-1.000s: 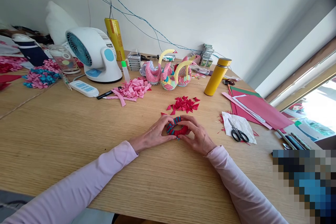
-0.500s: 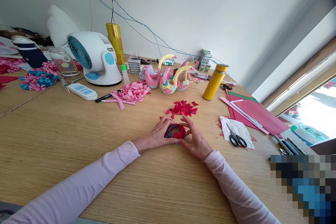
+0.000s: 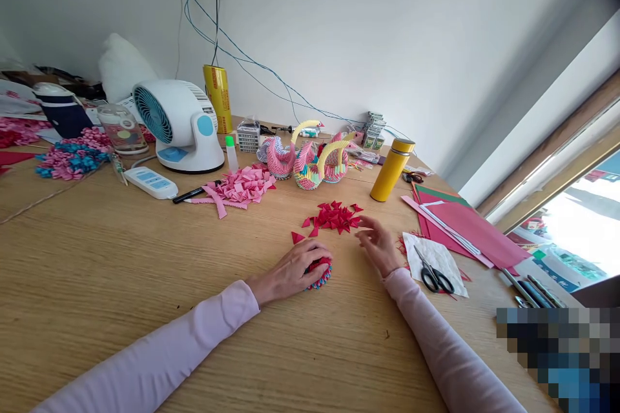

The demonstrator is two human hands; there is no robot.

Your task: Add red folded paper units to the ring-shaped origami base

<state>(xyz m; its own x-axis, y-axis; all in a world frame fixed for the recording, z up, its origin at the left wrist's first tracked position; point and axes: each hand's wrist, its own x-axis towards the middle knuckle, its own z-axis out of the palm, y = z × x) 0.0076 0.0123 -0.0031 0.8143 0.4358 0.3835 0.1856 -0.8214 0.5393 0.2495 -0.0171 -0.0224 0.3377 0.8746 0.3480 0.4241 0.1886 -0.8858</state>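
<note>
My left hand lies over a small ring of folded red and blue paper pieces on the wooden table, gripping it with the fingers curled over its top. My right hand is off the ring, fingers spread, reaching toward a pile of red folded paper triangles and holding nothing. One loose red triangle lies just above my left hand. Both arms wear pale pink sleeves.
Behind the pile stand paper swans and a yellow flask. Pink folded pieces, a white fan and a remote sit to the left. Scissors on white paper and red sheets lie right.
My right hand has let go of the ring and moved up and right toward the red triangles. My left hand now covers the ring alone. The view tilted upward.
</note>
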